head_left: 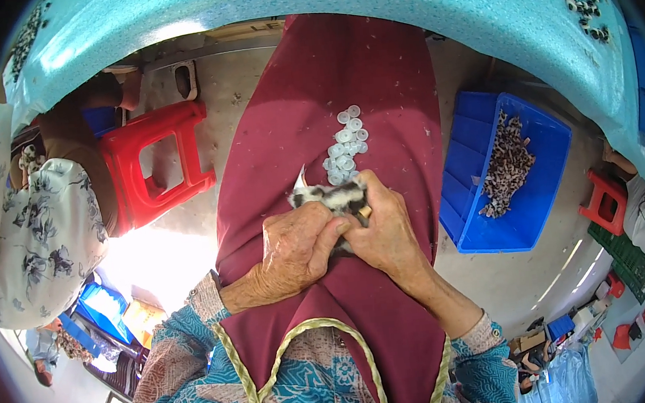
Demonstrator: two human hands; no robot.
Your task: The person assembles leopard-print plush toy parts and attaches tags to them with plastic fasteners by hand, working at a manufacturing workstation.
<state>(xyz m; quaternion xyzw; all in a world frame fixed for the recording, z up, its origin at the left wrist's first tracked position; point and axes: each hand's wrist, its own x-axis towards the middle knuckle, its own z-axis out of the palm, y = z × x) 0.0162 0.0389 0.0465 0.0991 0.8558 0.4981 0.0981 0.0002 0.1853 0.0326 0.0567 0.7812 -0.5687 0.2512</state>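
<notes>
Both hands clenched on same spotted strip [331, 198]: left hand [296, 250], right hand [386, 230]. Small pile of white rings [346, 144] just beyond grip on apron [326, 71]. Guessing early-ish: blue bin [473, 165] right of grip holds plenty more.

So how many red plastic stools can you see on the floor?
2. One red stool stands on the floor to the person's left, beside a seated co-worker. A smaller red stool stands far right, past the blue bin. The table may hide others.
</notes>
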